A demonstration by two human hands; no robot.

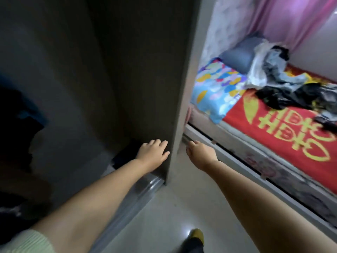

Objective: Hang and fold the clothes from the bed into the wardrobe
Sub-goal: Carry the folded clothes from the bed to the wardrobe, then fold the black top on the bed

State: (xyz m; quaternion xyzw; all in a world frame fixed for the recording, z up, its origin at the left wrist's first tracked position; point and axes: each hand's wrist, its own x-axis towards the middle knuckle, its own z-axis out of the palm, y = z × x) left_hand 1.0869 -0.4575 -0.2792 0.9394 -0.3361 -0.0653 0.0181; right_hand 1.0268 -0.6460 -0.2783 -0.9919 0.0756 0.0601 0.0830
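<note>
A loose pile of clothes (284, 83) in white, pale blue, grey and black lies on the bed's red cover (269, 128) at the right. The wardrobe (127, 70) fills the left half, its inside dark, with a grey side panel (184, 106) standing between it and the bed. My left hand (154, 152) reaches into the wardrobe with fingers spread flat near the panel, holding nothing. My right hand (198, 152) is on the panel's other side, fingers loosely curled and empty, close to the bed frame.
A colourful pillow (215, 90) and a grey pillow (240, 52) lie at the bed's head, under a pink curtain (284, 19). Dark garments (20, 121) hang inside the wardrobe at the left. A metal sliding track (142, 190) edges the pale floor (164, 216). My foot (196, 240) shows below.
</note>
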